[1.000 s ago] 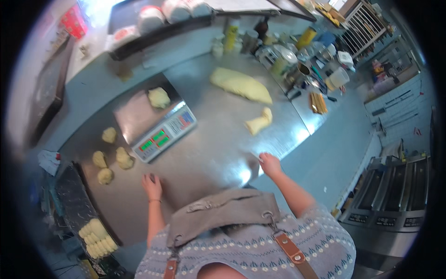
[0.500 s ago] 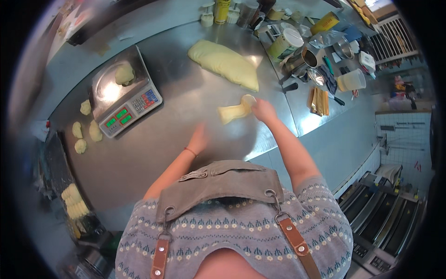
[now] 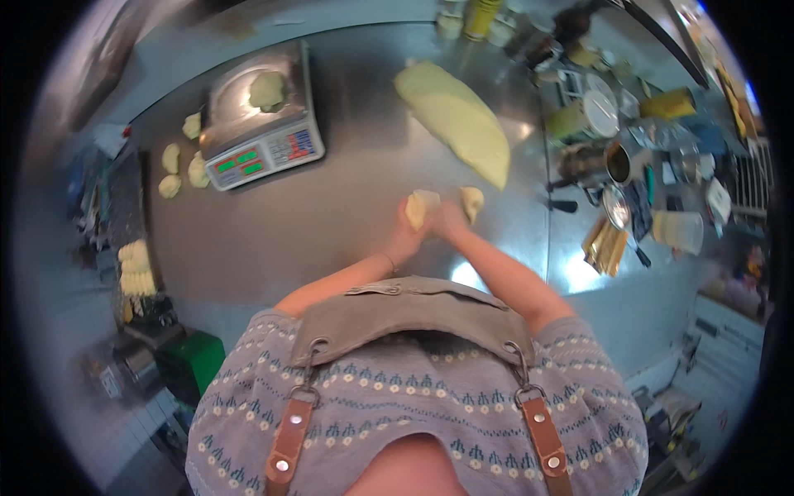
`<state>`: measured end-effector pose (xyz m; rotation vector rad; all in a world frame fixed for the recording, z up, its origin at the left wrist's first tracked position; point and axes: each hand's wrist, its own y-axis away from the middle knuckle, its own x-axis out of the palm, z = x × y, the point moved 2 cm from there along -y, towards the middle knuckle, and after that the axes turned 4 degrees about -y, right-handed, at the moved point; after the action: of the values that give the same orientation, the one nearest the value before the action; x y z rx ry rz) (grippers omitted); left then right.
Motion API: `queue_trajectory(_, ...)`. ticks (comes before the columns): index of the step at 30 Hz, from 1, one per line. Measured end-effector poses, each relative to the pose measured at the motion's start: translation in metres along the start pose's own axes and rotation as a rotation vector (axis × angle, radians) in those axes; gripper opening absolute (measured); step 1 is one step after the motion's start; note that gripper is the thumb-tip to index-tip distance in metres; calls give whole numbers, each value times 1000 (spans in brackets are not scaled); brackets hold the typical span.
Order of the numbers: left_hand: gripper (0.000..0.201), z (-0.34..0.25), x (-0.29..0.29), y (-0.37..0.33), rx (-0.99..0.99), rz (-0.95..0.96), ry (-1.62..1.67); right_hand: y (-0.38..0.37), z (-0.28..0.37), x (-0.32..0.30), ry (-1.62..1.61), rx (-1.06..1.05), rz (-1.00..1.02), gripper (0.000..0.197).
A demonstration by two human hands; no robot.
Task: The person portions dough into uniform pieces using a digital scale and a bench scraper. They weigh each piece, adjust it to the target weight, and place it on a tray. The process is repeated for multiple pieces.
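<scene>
My left hand (image 3: 403, 238) is closed around a small piece of pale yellow dough (image 3: 414, 212) at the middle of the metal table. Close against it, my right hand (image 3: 449, 221) grips a pale, translucent dough scraper (image 3: 429, 199), whose blade reaches toward that piece; motion blurs the fingers. Just right of my right hand lies another dough piece (image 3: 471, 203). Farther off rests a large, long slab of dough (image 3: 455, 120). On the digital scale (image 3: 266, 157) at the far left sits a dough lump (image 3: 266, 91), and several smaller lumps (image 3: 170, 186) lie beside it.
Past a seam on the right stand a white-lidded tub (image 3: 600, 114), a metal pitcher (image 3: 617, 163), a clear plastic cup (image 3: 678, 231) and brown packets (image 3: 605, 250). Jars (image 3: 451, 23) line the back wall. Rows of shaped dough (image 3: 136, 269) sit on a dark tray at the left.
The dough strip by my right hand is now in separate pieces. My left hand has come over to the right and holds one; the hands are now together. The whole view has shifted.
</scene>
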<state>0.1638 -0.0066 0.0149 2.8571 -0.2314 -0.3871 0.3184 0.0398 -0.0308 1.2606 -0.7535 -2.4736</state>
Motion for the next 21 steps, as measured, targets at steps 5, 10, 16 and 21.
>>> queue_trajectory(5, 78, 8, -104, 15, -198, -42, 82, 67, 107, 47, -883, -7, 218, 40)
queue_trajectory(10, 57, -25, -186, 65, -500, 52, 694, 94, 132, 33, -1001, -113, 495, 39)
queue_trajectory(16, 64, 38, -230, 107, -311, -81, 1136, 93, 88, -2, -834, -132, 170, 35)
queue_trajectory(21, 72, -65, -309, 71, -360, -108, 1065, 120, 36, -33, -732, -123, -150, 38)
